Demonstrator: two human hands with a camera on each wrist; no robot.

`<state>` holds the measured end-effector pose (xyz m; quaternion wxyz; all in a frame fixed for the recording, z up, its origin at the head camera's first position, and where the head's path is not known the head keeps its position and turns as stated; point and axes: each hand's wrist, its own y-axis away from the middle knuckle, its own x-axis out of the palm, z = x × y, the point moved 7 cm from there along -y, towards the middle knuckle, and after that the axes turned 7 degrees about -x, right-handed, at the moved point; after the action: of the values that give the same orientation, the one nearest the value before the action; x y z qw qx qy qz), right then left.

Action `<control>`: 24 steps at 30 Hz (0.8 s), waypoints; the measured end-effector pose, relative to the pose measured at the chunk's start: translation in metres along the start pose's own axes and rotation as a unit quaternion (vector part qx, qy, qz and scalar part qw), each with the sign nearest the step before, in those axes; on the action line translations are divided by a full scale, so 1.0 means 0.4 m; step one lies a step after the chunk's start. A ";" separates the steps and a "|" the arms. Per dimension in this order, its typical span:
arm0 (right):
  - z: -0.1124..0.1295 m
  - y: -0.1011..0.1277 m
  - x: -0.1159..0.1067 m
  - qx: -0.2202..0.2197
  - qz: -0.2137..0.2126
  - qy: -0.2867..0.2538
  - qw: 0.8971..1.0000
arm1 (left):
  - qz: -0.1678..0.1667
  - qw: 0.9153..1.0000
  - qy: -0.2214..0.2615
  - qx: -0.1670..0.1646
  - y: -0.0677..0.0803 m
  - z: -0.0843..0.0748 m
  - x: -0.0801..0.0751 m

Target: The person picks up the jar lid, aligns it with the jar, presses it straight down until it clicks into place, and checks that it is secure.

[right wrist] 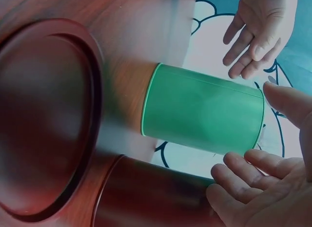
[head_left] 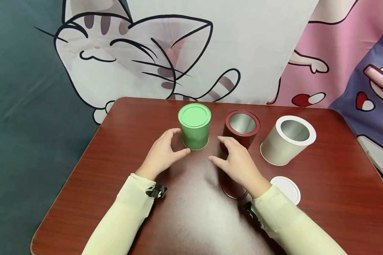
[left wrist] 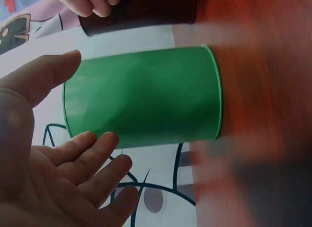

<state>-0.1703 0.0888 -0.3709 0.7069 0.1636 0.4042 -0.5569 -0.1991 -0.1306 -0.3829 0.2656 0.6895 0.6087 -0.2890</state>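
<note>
Two hands, left (head_left: 161,156) and right (head_left: 239,164), lay with fingers relaxed and grasping nothing, flanking a lidded green tin (head_left: 194,125) upright just beyond the fingertips, apparently cupped to receive it, a maroon tin (head_left: 242,129) behind the right fingers.

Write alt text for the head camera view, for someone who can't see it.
Two open hands, left hand and right hand, flank a lidded green metal tin on a reddish-brown wooden table. Beside it stand an open dark red tin and an open silver tin.
</note>
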 end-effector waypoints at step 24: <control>-0.051 0.088 -0.011 0.025 0.011 0.017 1.000 | 0.044 0.998 0.001 0.050 0.078 -0.069 0.119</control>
<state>-0.1461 0.1171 -0.3881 0.7016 0.1945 0.4005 -0.5564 -0.1617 -0.0819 -0.3978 0.2430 0.7280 0.5631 -0.3065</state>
